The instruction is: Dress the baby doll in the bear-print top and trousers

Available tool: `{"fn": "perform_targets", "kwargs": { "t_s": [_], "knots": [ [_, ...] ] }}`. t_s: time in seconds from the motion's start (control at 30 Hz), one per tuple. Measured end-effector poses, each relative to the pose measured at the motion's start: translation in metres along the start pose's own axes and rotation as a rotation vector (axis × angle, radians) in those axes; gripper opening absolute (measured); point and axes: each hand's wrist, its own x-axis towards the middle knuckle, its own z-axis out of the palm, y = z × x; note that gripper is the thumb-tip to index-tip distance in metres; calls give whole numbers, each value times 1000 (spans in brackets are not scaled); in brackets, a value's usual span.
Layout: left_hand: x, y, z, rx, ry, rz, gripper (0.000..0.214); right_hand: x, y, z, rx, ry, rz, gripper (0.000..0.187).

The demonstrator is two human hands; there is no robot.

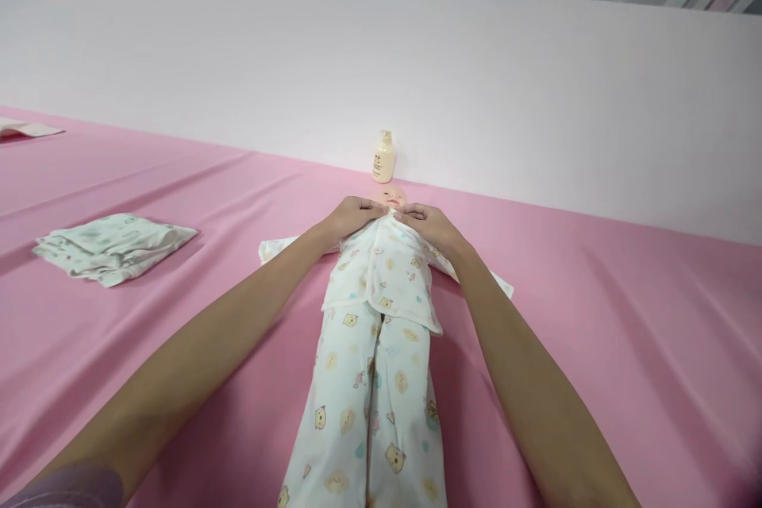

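Observation:
A baby doll (393, 195) lies on its back on the pink sheet, its head at the far end. It wears a white baby shirt (384, 270) with small printed animals and matching trousers (348, 405). At the shirt's collar, just under the doll's chin, my left hand (355, 214) pinches the left edge. My right hand (433, 225) grips the collar on the other side, its fingertips close to those of my left. The fingers partly hide the neckline. Both shirt sleeves stretch out sideways beneath my forearms.
A cream pump bottle (384, 159) stands behind the doll's head against a white wall (536, 95). To the left lies a folded white printed cloth (116, 246). Another pale cloth (27, 128) is at the far left edge. The pink sheet (595, 349) has wrinkles.

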Motion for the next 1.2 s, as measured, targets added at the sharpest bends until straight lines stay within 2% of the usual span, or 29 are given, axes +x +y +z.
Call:
{"fn": "perform_targets", "kwargs": {
  "t_s": [0.23, 0.5, 0.73, 1.0, 1.2],
  "knots": [
    [12, -3, -6, -16, 29, -111, 39, 8, 8, 6, 7, 35, -18, 32],
    [11, -3, -12, 10, -56, -94, 38, 9, 11, 12, 34, 96, -10, 31],
    [11, -3, -10, 12, -57, -72, 34, 7, 6, 15, 31, 114, 9, 25],
    [10, -7, -8, 123, -45, -10, 30, 4, 2, 15, 66, 96, -3, 20],
    [13, -10, -8, 121, -36, -14, 35, 5, 4, 14, 116, 81, -5, 28]
  ]
}}
